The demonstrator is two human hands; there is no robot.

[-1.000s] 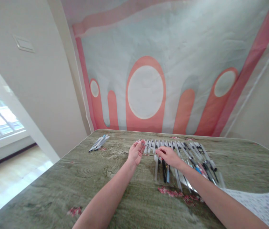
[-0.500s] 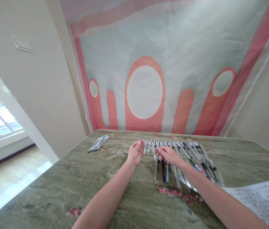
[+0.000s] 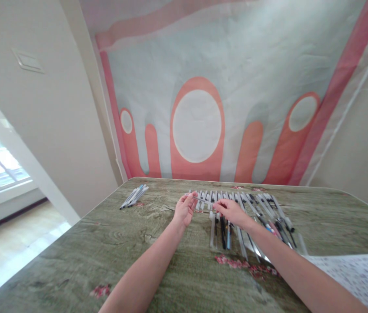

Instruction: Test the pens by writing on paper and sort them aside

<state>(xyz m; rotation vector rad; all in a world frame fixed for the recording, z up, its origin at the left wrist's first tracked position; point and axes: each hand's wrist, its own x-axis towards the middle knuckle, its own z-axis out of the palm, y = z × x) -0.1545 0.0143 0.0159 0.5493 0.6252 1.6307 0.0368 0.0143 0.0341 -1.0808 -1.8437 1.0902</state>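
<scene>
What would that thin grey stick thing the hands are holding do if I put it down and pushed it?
The thin grey stick would probably stay stiff, since it looks straight between the left hand and the right hand. It's slim, so probably light. It might roll on the flat table if it's round, but I can't tell its shape.

The view turns slightly, so the wall circle [image 3: 197, 126], the switch [image 3: 28, 61] and the pens [image 3: 134, 196] toward eight o'clock all sit a little further toward nine o'clock in the frame. At four o'clock, the far edge of the patterned cloth [image 3: 353, 274] rises at its three o'clock end, then settles partway back, now lying nearly level.
</scene>
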